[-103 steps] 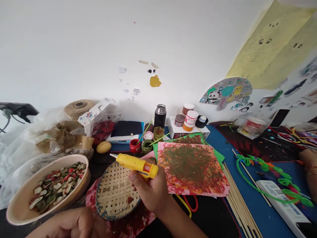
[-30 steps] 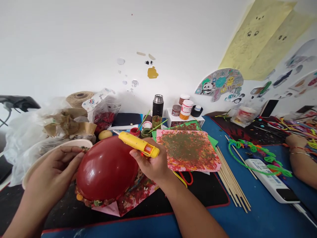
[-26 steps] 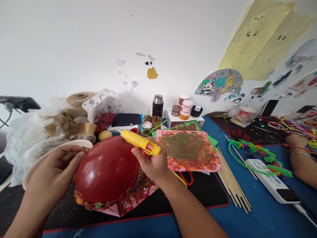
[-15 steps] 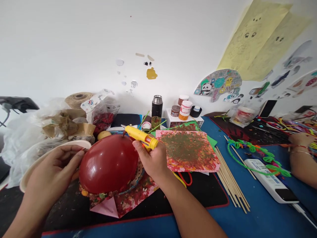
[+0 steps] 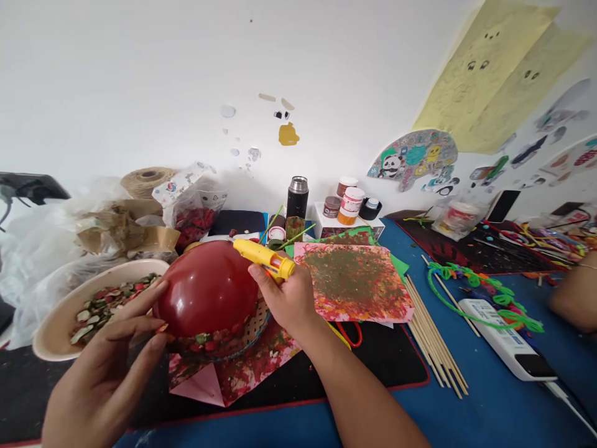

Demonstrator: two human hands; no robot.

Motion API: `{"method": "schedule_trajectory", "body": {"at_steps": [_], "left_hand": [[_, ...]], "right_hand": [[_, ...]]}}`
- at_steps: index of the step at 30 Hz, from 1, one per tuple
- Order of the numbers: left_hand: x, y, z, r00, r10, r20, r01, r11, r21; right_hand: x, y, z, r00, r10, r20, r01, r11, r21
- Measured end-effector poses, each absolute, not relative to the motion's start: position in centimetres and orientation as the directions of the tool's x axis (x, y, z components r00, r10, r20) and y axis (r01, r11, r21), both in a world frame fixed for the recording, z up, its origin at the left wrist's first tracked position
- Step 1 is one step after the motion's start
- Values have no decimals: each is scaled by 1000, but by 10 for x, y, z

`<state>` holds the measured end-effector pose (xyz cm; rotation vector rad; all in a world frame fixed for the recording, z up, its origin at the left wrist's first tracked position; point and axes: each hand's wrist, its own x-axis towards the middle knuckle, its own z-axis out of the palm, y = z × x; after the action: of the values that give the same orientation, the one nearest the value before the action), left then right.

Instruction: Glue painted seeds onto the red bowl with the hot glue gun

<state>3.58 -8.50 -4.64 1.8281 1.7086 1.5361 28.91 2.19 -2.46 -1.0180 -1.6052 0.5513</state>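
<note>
My right hand (image 5: 284,292) is wrapped round a yellow hot glue gun (image 5: 261,256), whose front end is over the upper right of a dark red balloon (image 5: 209,286). The balloon rests in a woven basket (image 5: 256,326), with colourful dried bits (image 5: 205,342) along its lower edge. At the balloon's lower left, my left hand (image 5: 112,361) pinches a small orange-red dried piece (image 5: 162,327) between its fingertips. Behind that hand stands a cream bowl (image 5: 51,342) of mixed dried petals and slices (image 5: 96,314). Paint-specked pink paper (image 5: 200,386) lies under the basket.
Plastic bags (image 5: 28,261) and a twine roll (image 5: 144,180) crowd the back left. A black flask (image 5: 297,205) and paint jars (image 5: 352,202) stand behind. Wooden sticks (image 5: 433,336) and a white power strip (image 5: 508,342) lie right. Another person's arm (image 5: 578,298) is at the far right.
My left hand has moved down and right, to the balloon's lower left, uncovering the bowl's contents. The glue gun has shifted only slightly. The other person's arm has drawn back to the right.
</note>
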Motion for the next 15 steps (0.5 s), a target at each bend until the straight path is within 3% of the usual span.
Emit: {"method": "schedule_trajectory", "body": {"at_steps": [6,15], "left_hand": [[49,-70,-42,-169,807,565,600,-371,709],[69,-72,-29,-261,793,550,618,-300,726]], "right_hand": [[290,24,-25,-37,826,563,309,545,-779],[292,23,-21,-20,857,515,292,497,-817]]}}
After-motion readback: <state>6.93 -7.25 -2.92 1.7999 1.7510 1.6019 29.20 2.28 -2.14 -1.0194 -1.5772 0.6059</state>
